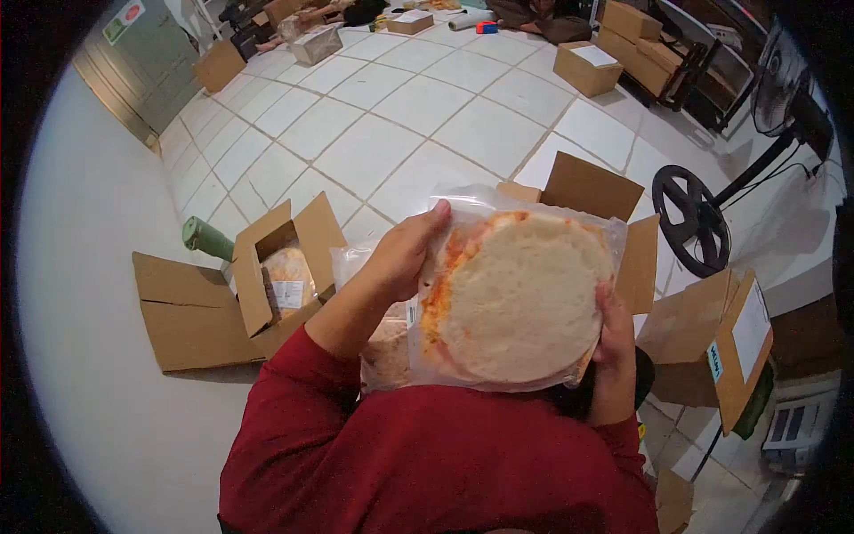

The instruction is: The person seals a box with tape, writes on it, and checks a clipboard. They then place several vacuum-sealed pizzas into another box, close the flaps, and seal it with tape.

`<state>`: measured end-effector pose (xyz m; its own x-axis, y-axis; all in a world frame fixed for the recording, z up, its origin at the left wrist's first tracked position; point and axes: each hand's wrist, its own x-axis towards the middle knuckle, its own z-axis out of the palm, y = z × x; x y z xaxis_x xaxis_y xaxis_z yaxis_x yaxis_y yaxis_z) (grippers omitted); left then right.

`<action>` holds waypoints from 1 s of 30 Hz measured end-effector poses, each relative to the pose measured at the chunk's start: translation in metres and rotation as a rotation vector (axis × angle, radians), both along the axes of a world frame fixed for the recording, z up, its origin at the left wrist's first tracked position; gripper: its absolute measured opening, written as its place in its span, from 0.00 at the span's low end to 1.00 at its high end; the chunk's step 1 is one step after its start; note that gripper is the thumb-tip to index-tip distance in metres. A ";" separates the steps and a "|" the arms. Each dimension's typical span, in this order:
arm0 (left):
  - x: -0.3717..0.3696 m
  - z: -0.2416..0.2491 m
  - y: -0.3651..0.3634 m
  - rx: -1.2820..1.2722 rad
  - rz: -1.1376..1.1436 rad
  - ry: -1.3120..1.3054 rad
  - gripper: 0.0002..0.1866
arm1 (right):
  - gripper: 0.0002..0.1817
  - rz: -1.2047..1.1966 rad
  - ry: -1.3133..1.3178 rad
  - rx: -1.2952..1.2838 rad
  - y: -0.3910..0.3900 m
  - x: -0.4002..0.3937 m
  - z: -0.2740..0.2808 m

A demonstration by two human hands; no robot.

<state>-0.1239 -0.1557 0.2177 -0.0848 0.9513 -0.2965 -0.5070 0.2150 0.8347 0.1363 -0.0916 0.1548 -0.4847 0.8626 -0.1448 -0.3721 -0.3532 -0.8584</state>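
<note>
A packaged pizza in clear plastic is held up in front of my chest, its pale crust side facing me and orange-red topping showing along the left edge. My left hand grips its upper left side, thumb on the plastic. My right hand grips the lower right edge, and its other fingers are hidden behind the pack. Below and left of it, partly covered by my arm, lies another plastic-wrapped flat bread or pizza. An open cardboard box at the left contains a wrapped pizza with a white label.
Behind the held pack stands an open cardboard box. Another box with a paper sheet is at the right, near a black fan. A green cylinder stands by the left wall. Boxes and people are across the tiled floor.
</note>
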 end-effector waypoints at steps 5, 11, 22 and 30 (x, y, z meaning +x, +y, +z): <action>0.006 0.005 0.005 -0.007 -0.032 -0.095 0.26 | 0.26 0.034 0.105 -0.101 0.002 0.005 0.000; 0.015 -0.003 0.002 0.108 -0.172 -0.171 0.26 | 0.28 -0.046 0.192 -0.133 0.007 0.009 0.001; 0.016 -0.017 0.004 0.337 0.134 0.299 0.30 | 0.25 -0.336 0.023 0.279 0.000 0.009 0.062; 0.004 -0.058 0.009 0.631 0.142 0.838 0.47 | 0.31 0.394 -0.445 1.511 -0.050 -0.075 0.103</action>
<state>-0.1200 -0.1470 0.1597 -0.1561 0.8780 0.4526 0.2965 -0.3954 0.8693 0.0609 -0.1414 0.2574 -0.8517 0.1805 0.4919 -0.1078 0.8583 -0.5017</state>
